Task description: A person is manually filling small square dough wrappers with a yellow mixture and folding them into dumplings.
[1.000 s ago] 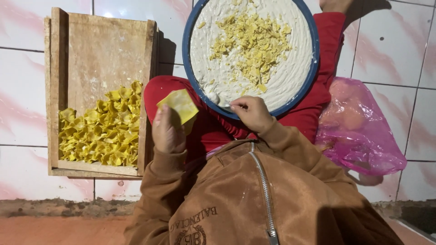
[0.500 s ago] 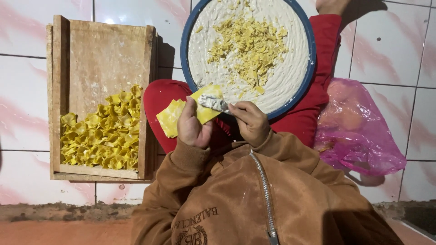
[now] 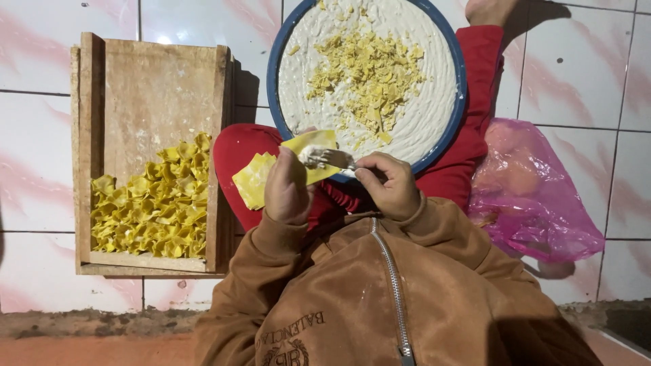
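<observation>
Wooden tray [image 3: 152, 95] at left on tiled floor [image 3: 41, 156], lower half filled with folded yellow dumplings [image 3: 150, 210]. Blue-rimmed basin [image 3: 272, 74] of pale filling on red-clad lap; pink plastic bag [image 3: 536, 196] at right. Left hand [image 3: 288, 190] raised, grip closed on yellow wrappers [image 3: 271, 173]. Right hand [image 3: 386, 183] pinching a spoon [image 3: 329, 159], its tip on the top wrapper.

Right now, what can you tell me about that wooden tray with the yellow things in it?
The wooden tray lies flat on the tiled floor, left of the red knee. It is a pale, floury box with raised rims. Its far half is bare; folded yellow dumplings fill the near half. No hand touches it.
</observation>
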